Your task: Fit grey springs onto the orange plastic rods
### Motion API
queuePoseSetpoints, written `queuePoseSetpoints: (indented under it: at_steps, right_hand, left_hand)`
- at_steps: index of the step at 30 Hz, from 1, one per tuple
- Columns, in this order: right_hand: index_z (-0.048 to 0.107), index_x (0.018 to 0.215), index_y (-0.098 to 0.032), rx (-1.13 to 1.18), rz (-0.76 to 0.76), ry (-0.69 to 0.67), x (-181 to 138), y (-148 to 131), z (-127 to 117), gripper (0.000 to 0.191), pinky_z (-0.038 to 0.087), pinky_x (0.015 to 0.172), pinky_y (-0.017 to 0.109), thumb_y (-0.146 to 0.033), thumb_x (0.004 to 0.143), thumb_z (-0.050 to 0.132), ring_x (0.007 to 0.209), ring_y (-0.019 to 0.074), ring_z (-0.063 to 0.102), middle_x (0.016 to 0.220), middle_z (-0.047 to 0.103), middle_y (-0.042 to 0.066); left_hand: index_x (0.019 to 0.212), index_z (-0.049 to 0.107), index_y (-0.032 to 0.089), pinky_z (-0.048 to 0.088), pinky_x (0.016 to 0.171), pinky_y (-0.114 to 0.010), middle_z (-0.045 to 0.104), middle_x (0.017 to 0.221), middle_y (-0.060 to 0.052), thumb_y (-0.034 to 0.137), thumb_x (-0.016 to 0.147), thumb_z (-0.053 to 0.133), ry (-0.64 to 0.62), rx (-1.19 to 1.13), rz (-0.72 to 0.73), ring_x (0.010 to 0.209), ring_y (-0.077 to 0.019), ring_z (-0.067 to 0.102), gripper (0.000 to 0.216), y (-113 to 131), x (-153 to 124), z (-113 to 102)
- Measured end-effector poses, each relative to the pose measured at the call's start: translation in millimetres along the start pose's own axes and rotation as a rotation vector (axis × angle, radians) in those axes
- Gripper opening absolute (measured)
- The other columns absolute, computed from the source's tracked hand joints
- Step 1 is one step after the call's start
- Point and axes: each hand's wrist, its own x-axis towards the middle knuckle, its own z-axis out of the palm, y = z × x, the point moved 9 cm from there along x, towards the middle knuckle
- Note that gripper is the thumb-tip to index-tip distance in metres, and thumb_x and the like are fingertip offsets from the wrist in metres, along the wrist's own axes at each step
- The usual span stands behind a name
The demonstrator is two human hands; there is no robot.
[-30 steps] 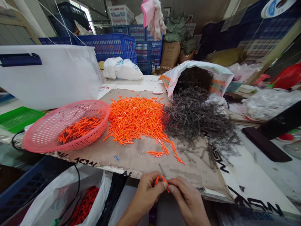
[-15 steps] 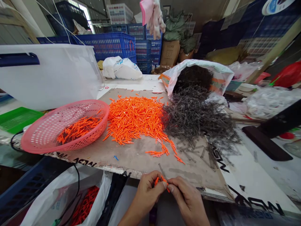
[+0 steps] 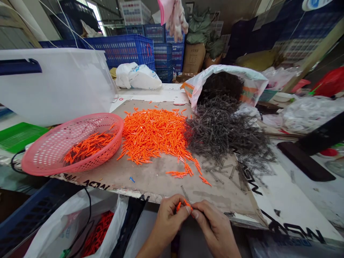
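At the table's front edge, my left hand [image 3: 172, 216] is closed on small orange plastic pieces [image 3: 187, 203]. A thin dark spring [image 3: 185, 192] sticks up from between the two hands. My right hand [image 3: 211, 220] pinches the lower end of an orange piece against the left fingertips; the exact grip is partly hidden. Beyond my hands lies a heap of orange plastic pieces [image 3: 154, 134], with a few strays toward me. To its right a tangled pile of dark springs [image 3: 223, 125] spills from a white sack [image 3: 197, 80].
A pink perforated basket [image 3: 32, 154] at left holds more orange pieces. Behind it are a green tray [image 3: 18, 136] and a large translucent bin [image 3: 59, 86]. Below the table edge hangs a white bag [image 3: 53, 225] with red pieces. A black stand [image 3: 306, 161] is at right.
Both hands stay together at nearly the same place. The orange tip that showed below the right fingers is now mostly hidden; the camera view has shifted slightly.
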Motion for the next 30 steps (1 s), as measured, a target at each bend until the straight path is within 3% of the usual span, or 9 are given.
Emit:
queuePoseSetpoints:
  at_steps: [18,30]
  right_hand:
    - [0.063,0.090,-0.024,-0.058,-0.047,-0.009,0.6,1.6,0.2,0.019,0.048,0.059,0.021,-0.028,0.098,0.046,0.067,0.0140,0.064,0.075,0.066,0.000]
    - [0.064,0.088,-0.023,-0.018,-0.017,0.065,1.2,-2.4,-3.1,0.024,0.047,0.058,0.023,-0.032,0.098,0.044,0.066,0.0140,0.064,0.074,0.066,0.001]
  left_hand:
    - [0.065,0.060,0.019,0.029,0.049,-0.021,0.041,0.050,0.005,0.029,0.080,0.057,0.046,0.083,0.059,0.052,-0.0111,0.038,0.018,0.0,0.8,-2.8]
    - [0.067,0.059,0.018,0.031,0.050,-0.021,0.047,0.056,0.004,0.025,0.083,0.054,0.066,0.149,0.096,0.054,-0.0115,0.041,0.018,2.1,-1.7,-2.4]
